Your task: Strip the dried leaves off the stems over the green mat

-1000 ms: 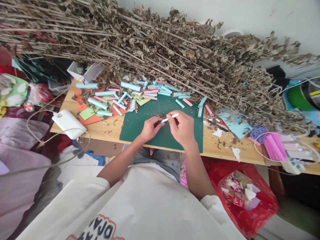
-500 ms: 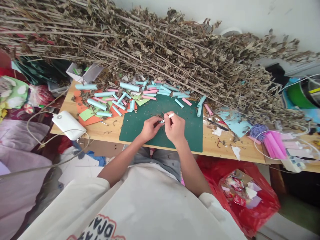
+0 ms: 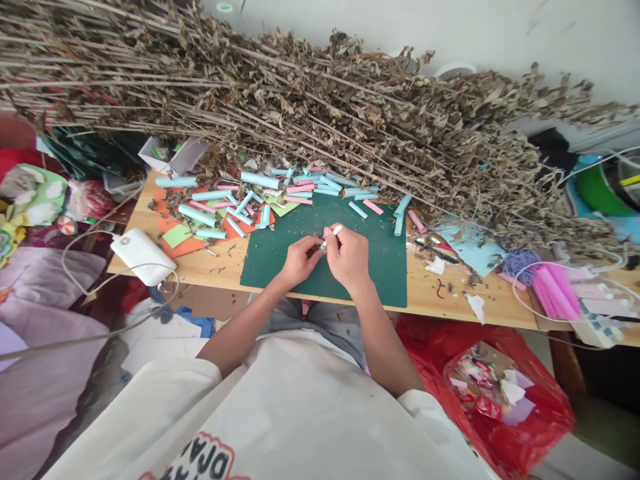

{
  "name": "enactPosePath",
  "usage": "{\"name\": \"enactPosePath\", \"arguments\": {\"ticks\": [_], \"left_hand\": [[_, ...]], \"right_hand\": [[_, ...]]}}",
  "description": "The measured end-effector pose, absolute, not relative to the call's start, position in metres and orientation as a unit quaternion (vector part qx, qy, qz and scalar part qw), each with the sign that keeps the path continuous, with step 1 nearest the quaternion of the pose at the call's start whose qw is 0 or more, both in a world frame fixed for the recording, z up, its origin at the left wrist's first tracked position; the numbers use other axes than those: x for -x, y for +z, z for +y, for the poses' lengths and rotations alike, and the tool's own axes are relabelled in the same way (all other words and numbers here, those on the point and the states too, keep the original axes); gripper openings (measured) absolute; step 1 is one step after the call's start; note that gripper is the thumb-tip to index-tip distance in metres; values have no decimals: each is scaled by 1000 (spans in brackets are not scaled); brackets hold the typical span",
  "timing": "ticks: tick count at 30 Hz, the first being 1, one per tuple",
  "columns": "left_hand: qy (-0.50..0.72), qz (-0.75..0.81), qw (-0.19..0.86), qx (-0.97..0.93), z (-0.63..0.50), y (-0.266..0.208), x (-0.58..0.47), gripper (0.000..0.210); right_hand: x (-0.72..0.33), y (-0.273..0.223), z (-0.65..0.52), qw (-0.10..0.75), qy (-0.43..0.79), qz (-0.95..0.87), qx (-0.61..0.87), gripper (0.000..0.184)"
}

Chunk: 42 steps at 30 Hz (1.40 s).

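Over the dark green cutting mat (image 3: 370,283), my right hand (image 3: 349,259) grips a white pen-like stick (image 3: 337,229), whose rounded end shows above the fingers. Its other end points down toward my left hand (image 3: 299,260). My left fingers are pinched together on a small pale-blue piece, mostly hidden, so I cannot make out its kind. Both hands nearly touch. Beyond them lie several rolled paper tubes, among them a blue tube (image 3: 260,179) and a pink tube (image 3: 373,207). Bits of dry leaf are scattered on the mat.
A big heap of dried leafy stems (image 3: 300,100) covers the back of the wooden table (image 3: 490,303). A white power bank (image 3: 143,257) with a cable lies left. To the right are a blue paper sheet (image 3: 473,247), purple yarn (image 3: 520,265) and a red bag (image 3: 540,413) of scraps below.
The view has shifted slightly. Both hands stay close together over the mat, and the white stick's tilt has changed a little in my right hand.
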<state>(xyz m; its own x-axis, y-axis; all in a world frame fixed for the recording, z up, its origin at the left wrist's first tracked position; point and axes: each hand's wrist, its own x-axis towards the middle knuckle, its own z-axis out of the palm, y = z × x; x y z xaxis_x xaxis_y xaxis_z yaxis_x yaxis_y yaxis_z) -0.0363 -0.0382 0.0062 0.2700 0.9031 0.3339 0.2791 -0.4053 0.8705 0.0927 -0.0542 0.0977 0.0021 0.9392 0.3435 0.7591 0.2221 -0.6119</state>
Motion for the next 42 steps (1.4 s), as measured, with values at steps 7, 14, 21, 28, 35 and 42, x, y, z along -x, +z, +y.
{"name": "enactPosePath", "arguments": {"ticks": [7, 14, 21, 28, 35, 42], "left_hand": [[434, 419, 358, -713, -38, 8, 36, 18], [433, 414, 355, -718, -39, 5, 36, 16], [442, 436, 341, -706, -38, 1, 35, 18], [442, 415, 363, -707, -41, 2, 36, 19], [464, 435, 406, -656, -41, 11, 42, 24], [441, 392, 385, -709, -45, 15, 50, 17]], "right_hand": [[-97, 93, -55, 368, 128, -700, 599, 31], [-99, 97, -57, 364, 125, -706, 595, 33], [-113, 128, -77, 475, 34, -618, 625, 34], [-112, 108, -85, 513, 107, -562, 640, 35], [-127, 93, -85, 633, 228, -424, 606, 32], [-119, 99, -94, 587, 201, -471, 627, 32]]}}
